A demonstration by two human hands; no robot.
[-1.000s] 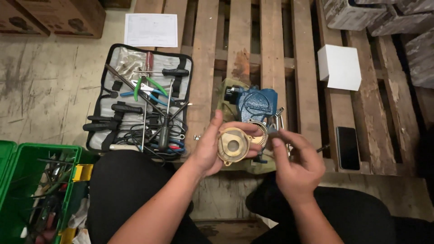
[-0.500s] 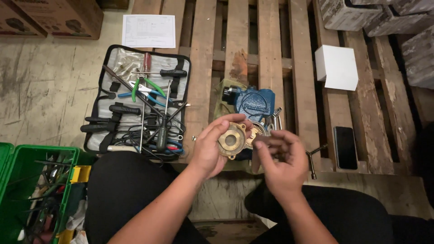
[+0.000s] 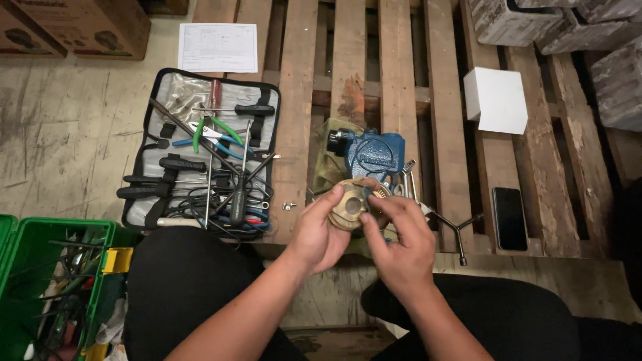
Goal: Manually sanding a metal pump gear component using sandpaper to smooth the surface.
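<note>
Resting in the person's grip just above the lap, a round brass-coloured part (image 3: pixel 351 204) with a central bore sits face-up toward the camera, tilted so that its flat side can be looked at from above. The left hand (image 3: pixel 321 234) cups it from below and from the side, thumb over the near rim, which steadies it like a small vice; the right hand (image 3: pixel 398 244) closes on its right edge with thumb and fingertips pinched there, as if working on something small at the rim, though what lies under those fingers is hidden. Both hands are thus clasped on the same piece, neither free. Just behind it, on a greenish cloth (image 3: pixel 328 167) spread over the wooden pallet (image 3: pixel 294 100), stands a blue cast housing (image 3: pixel 374 154), close enough that the round part seems to belong to it; the cloth likely keeps loose bits from falling between the slats. A few metal wrenches (image 3: pixel 404 180) and a T-handled key (image 3: pixel 455 230) lie just to the right, within easy reach. Left of the pallet's edge an open tool roll (image 3: pixel 200 160) shows screwdrivers and pliers laid flat. Two small screws (image 3: pixel 289 206) lie beside it. Farther out are a dark phone (image 3: pixel 509 217), a white box (image 3: pixel 496 100), a sheet of paper (image 3: pixel 217 47) and a green crate (image 3: pixel 47 281) of tools.
</note>
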